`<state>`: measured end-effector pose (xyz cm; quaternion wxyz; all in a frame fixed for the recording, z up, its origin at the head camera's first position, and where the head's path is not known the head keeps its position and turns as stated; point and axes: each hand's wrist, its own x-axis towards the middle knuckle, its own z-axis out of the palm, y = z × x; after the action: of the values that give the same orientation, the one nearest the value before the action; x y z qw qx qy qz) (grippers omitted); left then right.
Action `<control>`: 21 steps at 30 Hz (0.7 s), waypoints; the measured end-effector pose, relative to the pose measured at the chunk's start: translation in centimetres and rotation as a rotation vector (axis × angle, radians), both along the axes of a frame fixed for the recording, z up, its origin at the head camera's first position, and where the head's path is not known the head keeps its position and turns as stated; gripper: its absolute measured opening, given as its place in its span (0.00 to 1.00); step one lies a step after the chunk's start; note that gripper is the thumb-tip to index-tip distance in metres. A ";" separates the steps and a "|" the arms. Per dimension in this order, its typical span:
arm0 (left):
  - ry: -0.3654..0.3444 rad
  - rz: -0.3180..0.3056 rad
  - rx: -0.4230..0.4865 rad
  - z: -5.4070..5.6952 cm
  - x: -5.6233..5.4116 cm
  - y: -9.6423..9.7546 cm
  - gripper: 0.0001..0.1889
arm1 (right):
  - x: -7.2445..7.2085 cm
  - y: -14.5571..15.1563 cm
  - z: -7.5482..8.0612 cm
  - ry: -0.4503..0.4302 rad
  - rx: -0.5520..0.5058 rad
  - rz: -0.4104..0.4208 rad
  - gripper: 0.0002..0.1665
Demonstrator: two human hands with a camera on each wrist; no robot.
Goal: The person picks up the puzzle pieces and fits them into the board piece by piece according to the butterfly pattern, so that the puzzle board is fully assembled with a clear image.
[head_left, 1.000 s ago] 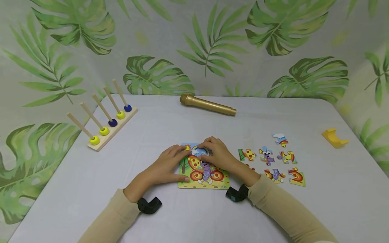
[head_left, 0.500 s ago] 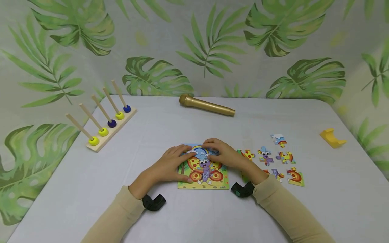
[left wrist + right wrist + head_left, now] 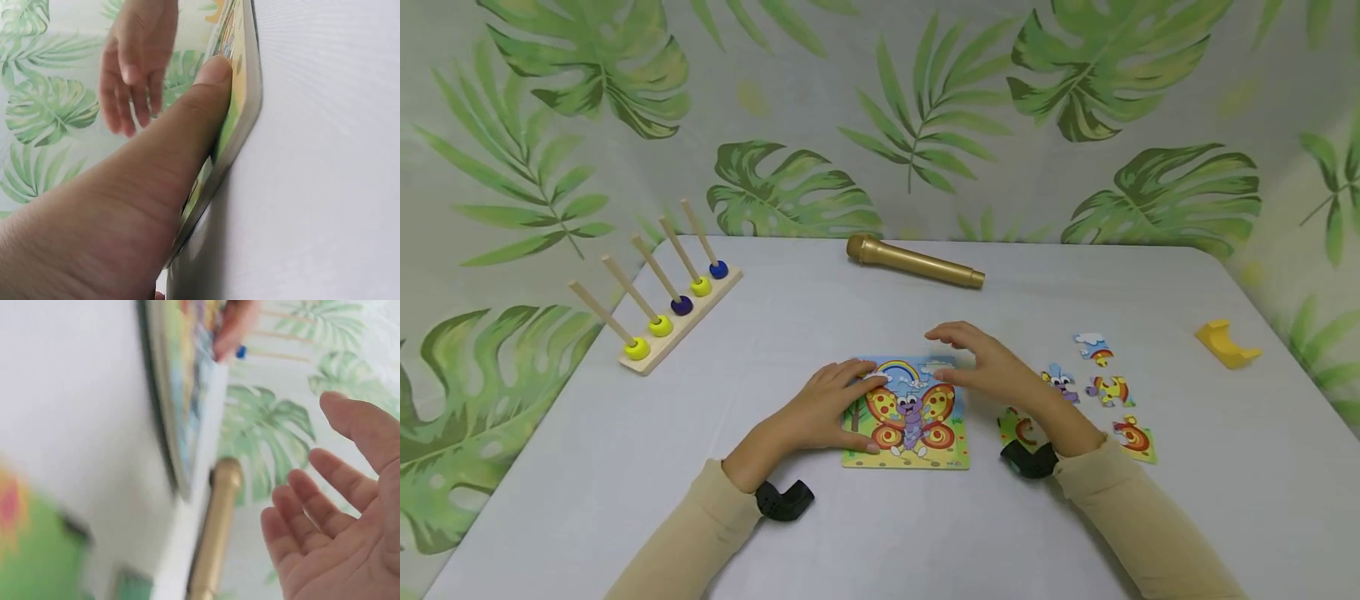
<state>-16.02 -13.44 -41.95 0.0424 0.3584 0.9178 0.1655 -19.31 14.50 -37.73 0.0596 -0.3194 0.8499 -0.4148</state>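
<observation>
A square puzzle board (image 3: 907,459) with a butterfly and rainbow picture lies flat on the table. My left hand (image 3: 820,410) rests on its left side, fingers stretched toward the top and thumb touching the lower left part of the picture. In the left wrist view, that thumb (image 3: 214,70) lies on the board's face near its thick edge. Above the board's upper right corner my right hand (image 3: 1000,367) hovers, fingers spread and holding nothing. Loose puzzle pieces lie to the right, among them a cloud piece (image 3: 1092,348) and a red swirl piece (image 3: 1137,438); the right forearm covers some.
A gold toy microphone (image 3: 916,262) lies behind the board. At the left stands a wooden peg rack (image 3: 685,321) with yellow and blue beads. A yellow curved block (image 3: 1227,343) sits at the far right. A leaf-patterned cloth (image 3: 955,200) hangs behind the white table.
My right hand has let go of the upper part of the picture, lifted and moved right, its fingers spreading. The rainbow area now shows uncovered. The left hand has stayed on the board.
</observation>
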 end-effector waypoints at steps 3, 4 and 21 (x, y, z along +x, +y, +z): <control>0.014 0.000 0.000 -0.1 0.0 0.0 0.48 | 0.0 2.4 1.3 0.076 -0.015 -0.072 0.32; 0.018 -0.002 0.001 -0.1 0.0 0.0 0.48 | 0.0 3.2 1.6 0.101 -0.020 -0.098 0.33; 0.011 -0.007 -0.006 0.1 0.0 0.0 0.47 | -0.6 15.4 -0.1 -0.064 0.037 -0.480 0.38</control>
<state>-16.00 -13.44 -41.85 0.0391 0.3624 0.9173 0.1605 -19.88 29.89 -37.83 -0.0079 -0.0937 0.9067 -0.4112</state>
